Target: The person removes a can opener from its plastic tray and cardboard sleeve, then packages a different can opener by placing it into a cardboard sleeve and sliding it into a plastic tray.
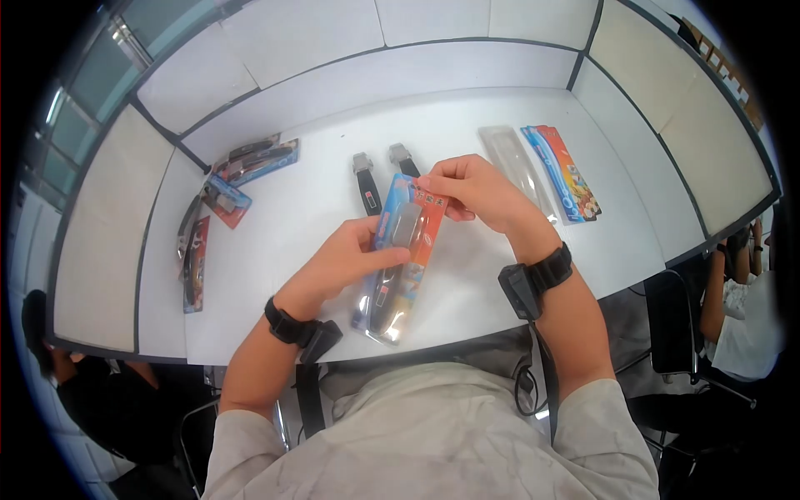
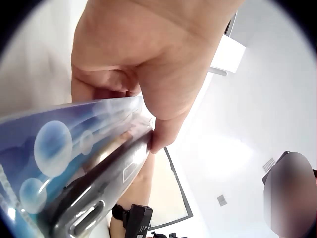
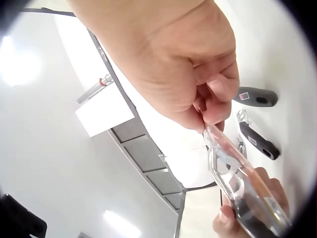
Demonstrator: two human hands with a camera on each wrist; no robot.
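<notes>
A blister pack (image 1: pixel 427 229) with a blue and orange card holds a black-handled tool with a metal head, tilted over the table's front part. My left hand (image 1: pixel 337 262) grips the pack along its middle, the thumb lying across the plastic front. At the pack's top corner, my right hand (image 1: pixel 482 190) pinches the edge between thumb and fingers, shown closely in the right wrist view. Two loose black-handled tools with grey metal heads, one on the left (image 1: pixel 366 183) and one on the right (image 1: pixel 405 158), lie just beyond the pack.
Several packed tools (image 1: pixel 194 262) lie along the table's left side, more of them (image 1: pixel 258 160) toward the back left. A transparent plastic shell (image 1: pixel 507 158) and a stack of printed cards (image 1: pixel 560 171) lie at the right. Partition panels (image 1: pixel 392 71) enclose the table.
</notes>
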